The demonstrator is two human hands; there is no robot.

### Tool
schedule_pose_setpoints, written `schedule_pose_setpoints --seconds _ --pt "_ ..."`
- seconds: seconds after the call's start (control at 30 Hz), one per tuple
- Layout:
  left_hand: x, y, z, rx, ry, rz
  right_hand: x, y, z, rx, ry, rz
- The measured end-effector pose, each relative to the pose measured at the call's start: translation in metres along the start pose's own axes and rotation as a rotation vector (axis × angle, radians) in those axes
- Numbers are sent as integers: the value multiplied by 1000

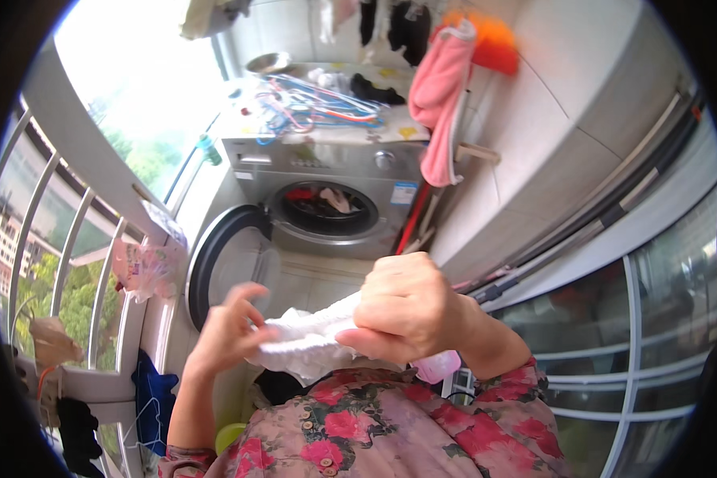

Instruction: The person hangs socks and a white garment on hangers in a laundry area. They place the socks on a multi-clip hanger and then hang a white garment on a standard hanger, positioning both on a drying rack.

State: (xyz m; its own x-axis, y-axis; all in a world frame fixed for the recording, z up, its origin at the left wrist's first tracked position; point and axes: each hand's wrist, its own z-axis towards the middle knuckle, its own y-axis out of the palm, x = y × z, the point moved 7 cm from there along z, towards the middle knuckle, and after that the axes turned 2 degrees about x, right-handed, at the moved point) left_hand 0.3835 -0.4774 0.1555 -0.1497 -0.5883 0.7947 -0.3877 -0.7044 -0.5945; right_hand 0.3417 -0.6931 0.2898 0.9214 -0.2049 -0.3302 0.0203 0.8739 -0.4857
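A white cloth garment with a gathered edge (pixel 310 346) is stretched in front of my chest. My right hand (pixel 400 308) is closed around its right end. At its left end, my left hand (pixel 236 328) is blurred, with thumb and fingers at the gathered edge; whether they pinch it is unclear. Beyond my hands stands a grey front-loading washing machine (pixel 334 156), its round door (pixel 233 263) swung open to the left. Red, dark and pale laundry (pixel 334 200) lies inside the drum.
Clothes hangers (pixel 322 110), dark socks (pixel 377 91) and a metal bowl (pixel 269 63) lie on the machine's top. A pink towel (pixel 442 95) hangs at its right. White window bars (pixel 66 251) run along the left, sliding glass panels (pixel 573 358) along the right. Socks hang above the machine.
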Motion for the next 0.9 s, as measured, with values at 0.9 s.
schedule_pose_setpoints --seconds 0.9 --pt "89 -32 -8 318 131 -1250 73 -34 -39 170 244 105"
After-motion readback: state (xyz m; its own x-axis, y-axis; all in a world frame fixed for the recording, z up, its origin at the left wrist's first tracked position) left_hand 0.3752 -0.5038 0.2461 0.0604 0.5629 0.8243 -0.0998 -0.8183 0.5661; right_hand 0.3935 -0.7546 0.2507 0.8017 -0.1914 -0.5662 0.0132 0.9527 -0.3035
